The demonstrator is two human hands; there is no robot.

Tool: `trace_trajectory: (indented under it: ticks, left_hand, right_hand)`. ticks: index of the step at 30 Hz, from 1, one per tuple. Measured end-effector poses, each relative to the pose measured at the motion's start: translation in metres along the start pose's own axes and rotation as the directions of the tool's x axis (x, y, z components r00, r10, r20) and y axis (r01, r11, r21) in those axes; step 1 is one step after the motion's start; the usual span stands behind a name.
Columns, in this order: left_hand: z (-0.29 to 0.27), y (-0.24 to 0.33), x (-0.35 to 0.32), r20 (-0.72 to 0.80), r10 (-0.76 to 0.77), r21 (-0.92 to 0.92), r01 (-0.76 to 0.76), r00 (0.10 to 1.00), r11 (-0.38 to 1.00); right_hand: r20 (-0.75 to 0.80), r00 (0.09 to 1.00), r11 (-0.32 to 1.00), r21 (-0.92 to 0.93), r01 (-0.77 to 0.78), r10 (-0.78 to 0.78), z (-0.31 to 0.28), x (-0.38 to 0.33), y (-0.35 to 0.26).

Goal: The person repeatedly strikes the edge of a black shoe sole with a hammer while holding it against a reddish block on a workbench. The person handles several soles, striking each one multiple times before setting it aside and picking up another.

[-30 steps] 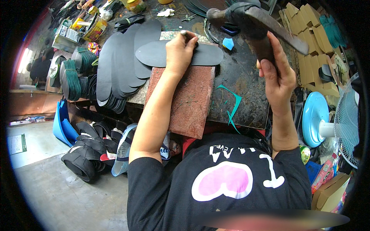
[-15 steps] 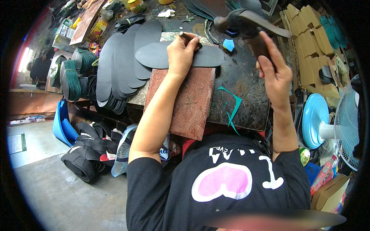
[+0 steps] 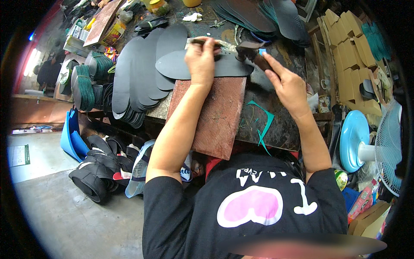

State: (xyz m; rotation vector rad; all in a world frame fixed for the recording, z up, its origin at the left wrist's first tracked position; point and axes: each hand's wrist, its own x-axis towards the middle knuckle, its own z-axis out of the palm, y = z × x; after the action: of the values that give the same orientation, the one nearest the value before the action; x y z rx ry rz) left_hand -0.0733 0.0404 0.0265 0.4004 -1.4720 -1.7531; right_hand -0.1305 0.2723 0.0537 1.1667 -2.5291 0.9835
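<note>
A dark grey shoe sole [image 3: 172, 64] lies crosswise over a speckled slab and the far end of a reddish board [image 3: 217, 116]. My left hand [image 3: 201, 64] is over the middle of this sole, fingers closed round a dark, rod-shaped metal tool [image 3: 198, 41] that looks like a punch. Its working tip is hard to make out. In my right hand [image 3: 290, 88] is the handle of a hammer [image 3: 260, 62]. The hammer's dark head [image 3: 247, 52] hangs low by the sole's right end; whether it touches cannot be told.
Fanned stacks of grey soles [image 3: 129, 77] lie left of the board, with more soles [image 3: 246, 17] at the back. Green scraps [image 3: 265, 123] rest on the dark table. Cardboard boxes [image 3: 349, 56] and a fan [image 3: 388, 146] stand to the right.
The hammer has swung down and left from its raised position, my right hand with it. The rod-shaped tool in my left hand has tipped closer to level.
</note>
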Motion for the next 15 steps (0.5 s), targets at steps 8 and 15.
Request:
trace_trajectory:
  ticks: [8, 15]
  left_hand:
    - [-0.037, 0.008, 0.018, -0.05, -0.065, 0.15, 0.071, 0.997, 0.986]
    - [-0.037, -0.005, 0.018, 0.001, -0.037, 0.227, 0.036, 0.999, 0.973]
  right_hand:
    - [0.02, 0.999, 0.994, -0.1, 0.051, -0.049, 0.006, -0.003, 0.005]
    - [0.048, 0.999, 1.0, -0.023, -0.003, 0.005, -0.001, 0.006, -0.001]
